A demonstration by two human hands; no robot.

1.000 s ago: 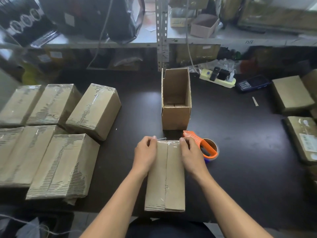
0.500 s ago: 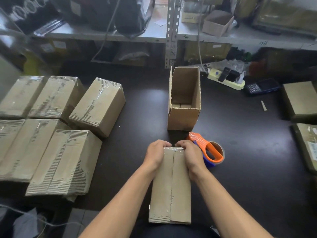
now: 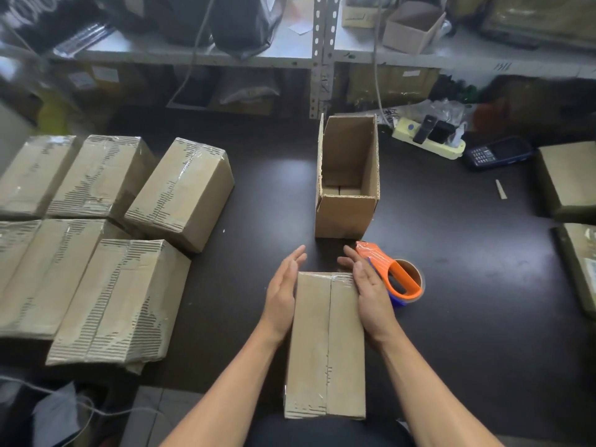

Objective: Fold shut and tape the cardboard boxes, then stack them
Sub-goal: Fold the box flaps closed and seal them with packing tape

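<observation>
Closed brown cardboard box (image 3: pixel 325 343), clear tape across top seam, at near edge of dark tabletop (image 3: pixel 467 285). Left hand (image 3: pixel 283 291) and right hand (image 3: pixel 367 291) spread flat, flanking its long sides. We judge it light, stiff, tape slick; we'd grip side walls.

No text, label or number is legible on any box or device.
</observation>
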